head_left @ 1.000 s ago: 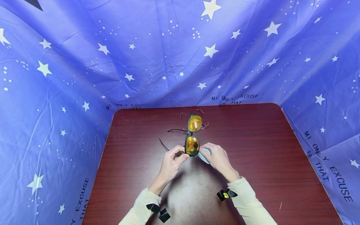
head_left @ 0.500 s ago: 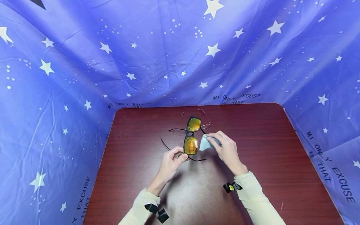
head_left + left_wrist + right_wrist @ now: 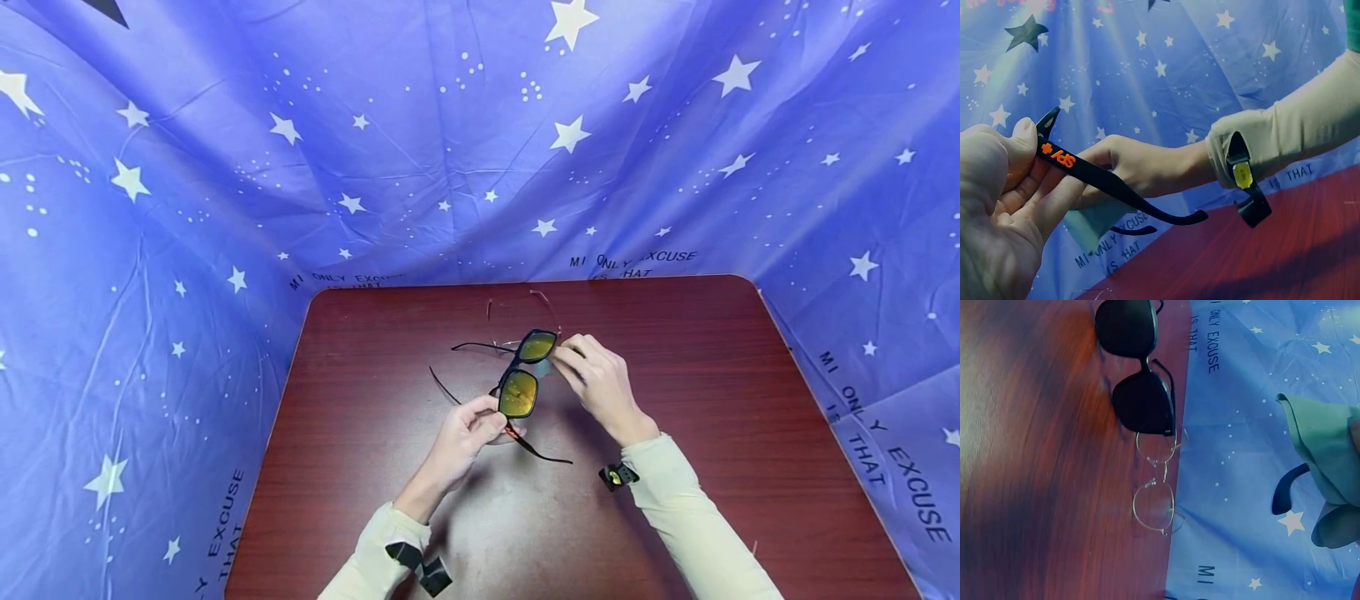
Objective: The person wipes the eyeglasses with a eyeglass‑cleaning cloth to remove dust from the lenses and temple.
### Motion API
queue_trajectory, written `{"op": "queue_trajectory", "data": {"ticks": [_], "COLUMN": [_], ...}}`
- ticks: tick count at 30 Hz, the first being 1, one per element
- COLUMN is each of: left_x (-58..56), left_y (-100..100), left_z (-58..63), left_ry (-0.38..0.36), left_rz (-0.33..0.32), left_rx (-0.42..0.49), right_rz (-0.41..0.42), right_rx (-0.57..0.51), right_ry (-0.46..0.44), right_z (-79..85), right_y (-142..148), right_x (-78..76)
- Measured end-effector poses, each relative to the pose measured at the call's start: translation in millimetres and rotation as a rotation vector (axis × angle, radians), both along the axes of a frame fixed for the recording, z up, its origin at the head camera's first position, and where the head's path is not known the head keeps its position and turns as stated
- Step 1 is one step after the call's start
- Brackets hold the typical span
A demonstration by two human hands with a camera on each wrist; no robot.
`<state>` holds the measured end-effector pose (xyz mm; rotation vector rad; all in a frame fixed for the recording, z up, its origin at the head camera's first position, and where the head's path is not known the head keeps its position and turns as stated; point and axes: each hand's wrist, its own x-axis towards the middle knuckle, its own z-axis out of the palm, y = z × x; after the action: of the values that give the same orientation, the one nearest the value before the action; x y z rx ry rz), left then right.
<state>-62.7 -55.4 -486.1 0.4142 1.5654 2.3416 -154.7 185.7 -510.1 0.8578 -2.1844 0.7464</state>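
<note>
My left hand (image 3: 457,433) pinches the near end of a pair of sunglasses (image 3: 518,393) with yellow mirrored lenses and a black frame. Orange lettering marks the temple arm (image 3: 1094,172) in the left wrist view, where thumb and fingers grip by the hinge. In my right hand (image 3: 600,383) is a pale blue-green cleaning cloth (image 3: 1322,437), held right at the far lens. Fingers and sunglasses hide much of the cloth in the head view. The sunglasses are held up over the table, tilted, one arm pointing to the lower right.
Dark sunglasses (image 3: 1142,403) lie on the reddish-brown table (image 3: 360,467), mostly hidden behind the held pair in the head view. Beside them, near the back edge, are thin wire-rimmed glasses (image 3: 1154,506). A blue star-printed curtain (image 3: 442,150) surrounds the table's back and sides.
My right hand drew the cloth back from the near lens, then brought it up to the far lens. The held sunglasses turned, their far end swinging right. My left hand kept its grip.
</note>
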Motion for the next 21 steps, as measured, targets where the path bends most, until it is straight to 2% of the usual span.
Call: {"op": "queue_trajectory", "data": {"ticks": [4, 11, 14, 21], "left_x": [-0.6, -2.1, -1.3, -0.1], "left_y": [-1, -8, -8, -5], "left_z": [4.3, 8.7, 7.3, 6.7], "left_ry": [0.003, 0.004, -0.014, -0.025], "left_rz": [-0.018, 0.005, -0.008, -0.023], "left_rx": [0.028, 0.056, 0.048, 0.009], "right_rz": [0.018, 0.064, 0.075, 0.067], "right_rx": [0.038, 0.108, 0.114, 0.051], "right_ry": [-0.006, -0.04, -0.042, -0.012], "right_z": [-3.7, -15.0, -11.9, 1.4], "right_y": [6, 17, 16, 9], "right_x": [-0.1, 6.6, 4.1, -2.9]}}
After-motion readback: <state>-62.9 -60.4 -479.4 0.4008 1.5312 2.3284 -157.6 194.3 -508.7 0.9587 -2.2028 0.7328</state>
